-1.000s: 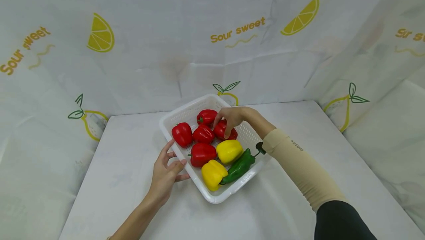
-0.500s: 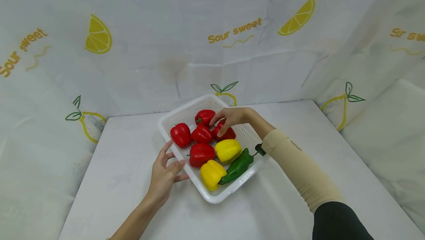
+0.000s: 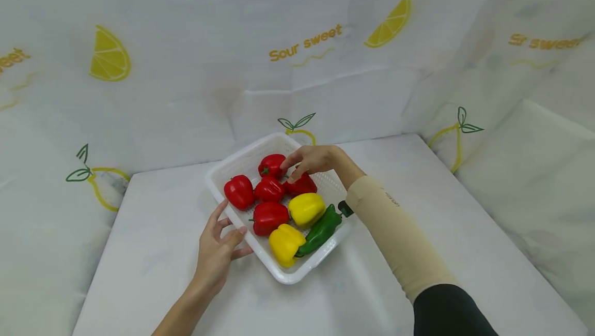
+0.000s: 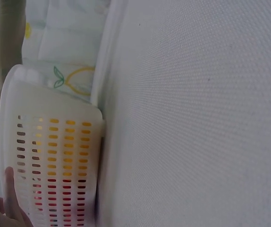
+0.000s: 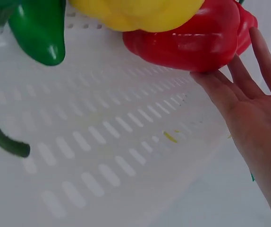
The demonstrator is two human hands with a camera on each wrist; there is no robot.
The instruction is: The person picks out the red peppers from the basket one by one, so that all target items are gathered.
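Observation:
A white plastic basket [image 3: 289, 277] holds several red bell peppers, two yellow bell peppers and a long green pepper [image 3: 322, 230]. My right hand [image 3: 316, 159] reaches over the back right side of the basket. In the right wrist view its loosely extended fingers [image 5: 219, 90] touch the side of a red bell pepper [image 3: 304, 186]. Another red bell pepper [image 3: 272, 164] lies just left of those fingertips. My left hand [image 3: 214, 253] rests against the left rim, its thumb and fingers spread along it. One finger lies straight against the slotted wall [image 4: 55, 156] in the left wrist view.
The basket stands angled on a white table [image 3: 162, 238], close to its back edge. A white curtain [image 3: 186, 57] with lemon prints hangs behind and along the sides. Inside the basket, a yellow bell pepper [image 3: 307, 209] lies just in front of the touched red one.
My right hand has loosened from the red bell pepper and shifted left toward the pepper behind it. The whole view has swung slightly right. My left hand stays at the rim.

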